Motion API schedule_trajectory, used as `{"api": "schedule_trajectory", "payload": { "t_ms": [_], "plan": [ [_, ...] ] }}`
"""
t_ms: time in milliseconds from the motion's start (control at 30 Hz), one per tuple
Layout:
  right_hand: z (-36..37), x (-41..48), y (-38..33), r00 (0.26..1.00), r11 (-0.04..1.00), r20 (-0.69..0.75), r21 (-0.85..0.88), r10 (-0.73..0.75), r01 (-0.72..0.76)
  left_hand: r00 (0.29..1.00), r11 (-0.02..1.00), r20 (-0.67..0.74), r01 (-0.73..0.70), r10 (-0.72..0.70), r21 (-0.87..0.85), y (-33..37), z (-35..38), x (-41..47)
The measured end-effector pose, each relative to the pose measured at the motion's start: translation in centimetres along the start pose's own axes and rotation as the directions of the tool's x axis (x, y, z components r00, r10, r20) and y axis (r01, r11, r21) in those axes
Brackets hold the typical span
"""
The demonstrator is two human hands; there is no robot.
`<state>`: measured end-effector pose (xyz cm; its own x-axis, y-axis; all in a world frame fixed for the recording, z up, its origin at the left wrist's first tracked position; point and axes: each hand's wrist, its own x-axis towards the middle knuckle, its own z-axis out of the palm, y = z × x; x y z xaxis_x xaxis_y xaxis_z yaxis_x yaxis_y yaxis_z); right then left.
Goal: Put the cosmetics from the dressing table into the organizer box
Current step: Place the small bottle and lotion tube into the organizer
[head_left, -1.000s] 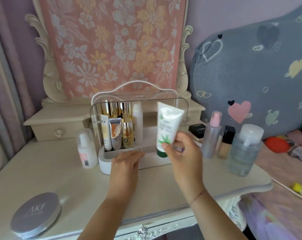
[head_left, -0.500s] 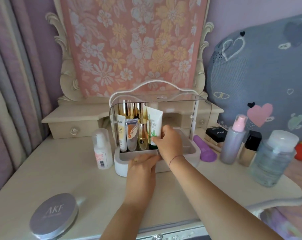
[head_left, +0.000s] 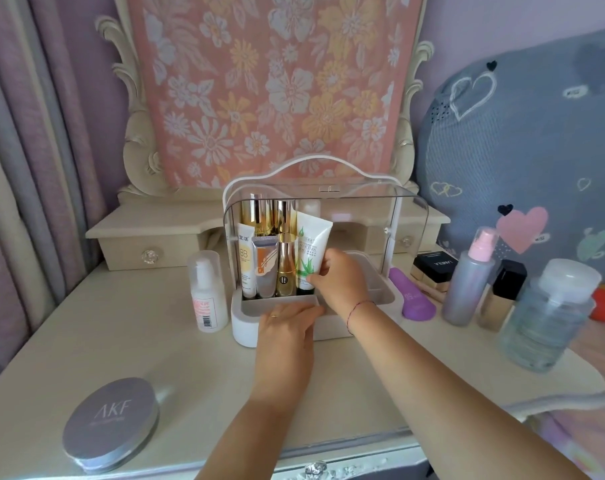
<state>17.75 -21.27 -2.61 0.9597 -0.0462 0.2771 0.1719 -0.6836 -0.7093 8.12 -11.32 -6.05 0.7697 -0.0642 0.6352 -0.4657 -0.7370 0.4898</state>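
Left hand (head_left: 287, 323) lay flat, fingers straight, on the front rim of the organizer box (head_left: 241, 325). Just right of the gold bottle (head_left: 286, 271), the aloe tube (head_left: 309, 244) stood inside, cap down, apparently touching the box floor. Right hand (head_left: 341, 277) gripped its lower right edge, fingers curled.

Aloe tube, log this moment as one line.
step: aloe tube into organizer | right hand: grips tube | left hand: rests on organizer front | tube: upright beside gold bottle

The cream tabletop (head_left: 138, 341) carries the organizer box (head_left: 245, 329), a silver tin (head_left: 110, 422), a pump bottle (head_left: 205, 296), a purple tube (head_left: 413, 299) and a clear bottle (head_left: 550, 317).
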Motion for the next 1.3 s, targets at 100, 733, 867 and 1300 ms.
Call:
{"api": "schedule_trajectory", "payload": {
  "t_ms": [100,733,867,1300],
  "plan": [
    [0.2,-0.1,0.0,1.000,1.000,-0.012,-0.005,0.000,0.000,1.000,1.000,0.002,-0.004,0.004,0.001,0.0,-0.1,0.0],
    [0.4,-0.9,0.0,0.996,0.998,-0.092,0.064,0.009,-0.003,0.911,0.950,-0.287,0.312,-0.297,0.008,-1.6,-1.5,1.3],
    [0.5,-1.0,0.2,0.994,0.999,-0.112,0.050,-0.005,0.010,0.937,0.973,-0.270,0.232,-0.222,0.005,-2.5,-2.6,2.1],
    [0.8,-0.9,0.3,0.992,0.999,-0.126,0.032,-0.014,0.018,0.964,0.978,-0.202,0.194,-0.176,0.076,-3.4,-2.3,2.4]
  ]
}}
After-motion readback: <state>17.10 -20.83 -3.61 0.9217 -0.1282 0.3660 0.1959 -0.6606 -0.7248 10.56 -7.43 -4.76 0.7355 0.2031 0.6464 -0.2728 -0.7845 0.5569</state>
